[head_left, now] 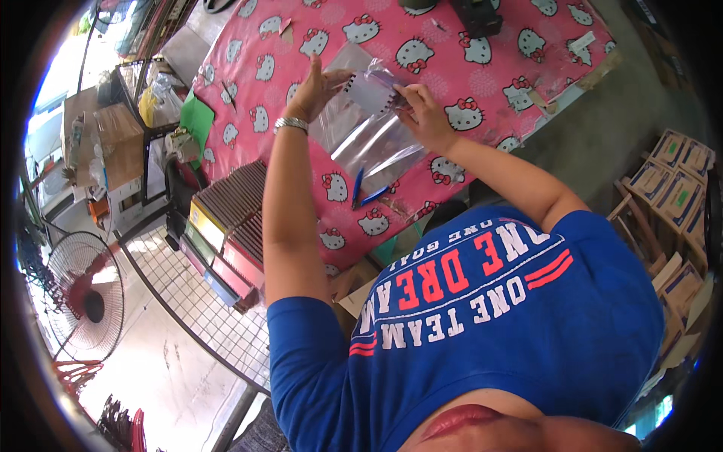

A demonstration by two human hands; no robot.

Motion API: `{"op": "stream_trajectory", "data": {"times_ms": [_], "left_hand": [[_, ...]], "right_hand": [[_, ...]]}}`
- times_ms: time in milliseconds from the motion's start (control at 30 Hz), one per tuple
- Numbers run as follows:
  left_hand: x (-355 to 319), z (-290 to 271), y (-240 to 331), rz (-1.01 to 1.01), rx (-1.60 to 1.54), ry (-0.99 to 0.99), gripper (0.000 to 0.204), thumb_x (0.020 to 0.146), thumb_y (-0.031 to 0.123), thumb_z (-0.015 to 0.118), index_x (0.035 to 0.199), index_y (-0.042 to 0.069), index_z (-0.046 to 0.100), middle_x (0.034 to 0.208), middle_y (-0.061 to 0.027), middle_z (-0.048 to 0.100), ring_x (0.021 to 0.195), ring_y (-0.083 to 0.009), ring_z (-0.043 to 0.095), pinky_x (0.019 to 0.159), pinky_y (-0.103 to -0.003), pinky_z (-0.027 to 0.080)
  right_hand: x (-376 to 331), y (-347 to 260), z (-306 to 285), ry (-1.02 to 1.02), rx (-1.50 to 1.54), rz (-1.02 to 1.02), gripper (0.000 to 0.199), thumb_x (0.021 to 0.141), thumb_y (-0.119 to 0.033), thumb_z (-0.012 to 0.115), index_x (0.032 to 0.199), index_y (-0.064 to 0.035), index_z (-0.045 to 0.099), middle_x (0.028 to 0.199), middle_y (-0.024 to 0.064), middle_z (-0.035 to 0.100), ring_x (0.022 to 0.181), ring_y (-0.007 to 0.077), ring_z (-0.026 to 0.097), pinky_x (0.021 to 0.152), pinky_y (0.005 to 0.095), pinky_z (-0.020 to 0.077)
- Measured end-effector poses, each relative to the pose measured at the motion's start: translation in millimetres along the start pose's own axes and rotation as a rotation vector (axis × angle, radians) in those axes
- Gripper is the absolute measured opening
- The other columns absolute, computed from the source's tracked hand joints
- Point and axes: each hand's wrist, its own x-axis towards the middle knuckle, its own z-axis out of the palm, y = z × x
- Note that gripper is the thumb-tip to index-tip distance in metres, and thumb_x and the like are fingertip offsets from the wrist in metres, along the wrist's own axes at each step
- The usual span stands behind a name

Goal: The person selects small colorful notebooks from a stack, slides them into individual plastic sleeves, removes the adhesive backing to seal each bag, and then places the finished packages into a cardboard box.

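Observation:
A small spiral-bound notebook (371,96) with pale, see-through looking pages and black coil is held up over the table. My right hand (431,120) pinches its right edge between thumb and fingers. At the opposite edge, my left hand (318,92) has its fingers stretched toward the notebook and its thumb raised; the fingertips meet or nearly meet the coil. Beneath both hands lies clear plastic film (376,154), shiny and creased. A tool with blue handles (364,190), like pliers, rests on the cloth nearer to me.
A pink cartoon-cat tablecloth (248,83) covers the table. Dark equipment (478,19) stands at its far side. On the left are stacked brown-edged bundles (230,218), a green sheet (197,124), a wire rack (173,282) and a fan (86,297). Boxes (674,184) are piled at right.

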Motion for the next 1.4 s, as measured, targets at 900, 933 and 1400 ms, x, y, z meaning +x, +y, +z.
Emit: {"op": "stream_trajectory", "data": {"times_ms": [900, 933, 1400], "left_hand": [[67.8, 133.6, 16.5, 0.154, -0.381, -0.418, 0.043, 0.084, 0.017, 0.067, 0.123, 0.001, 0.059, 0.111, -0.0041, 0.063, 0.101, -0.0119, 0.055, 0.089, -0.026, 0.04], [70.4, 131.6, 15.6, 0.152, -0.379, -0.419, 0.043, 0.084, 0.017, 0.067, 0.123, 0.001, 0.059, 0.111, -0.0041, 0.063, 0.101, -0.0119, 0.055, 0.089, -0.026, 0.04], [46.4, 169.6, 45.3, 0.729, 0.676, 0.313, 0.019, 0.072, 0.002, 0.07, 0.09, 0.006, 0.073, 0.083, -0.0061, 0.062, 0.073, -0.0169, 0.06, 0.069, -0.029, 0.049]], "right_hand": [[53.0, 59.6, -182.6, -0.573, 0.285, 0.401, 0.05, 0.082, -0.026, 0.07, 0.128, -0.0118, 0.058, 0.112, 0.0044, 0.06, 0.092, 0.0121, 0.055, 0.081, 0.0269, 0.0449], [51.8, 63.2, -178.5, -0.57, 0.287, 0.401, 0.05, 0.082, -0.026, 0.07, 0.128, -0.0118, 0.058, 0.112, 0.0044, 0.06, 0.092, 0.0121, 0.055, 0.081, 0.0269, 0.0449], [50.4, 51.5, -151.8, -0.145, -0.007, 0.077, 0.021, 0.07, -0.011, 0.071, 0.089, -0.0059, 0.066, 0.085, 0.0073, 0.061, 0.07, 0.021, 0.059, 0.062, 0.0327, 0.0464]]}}
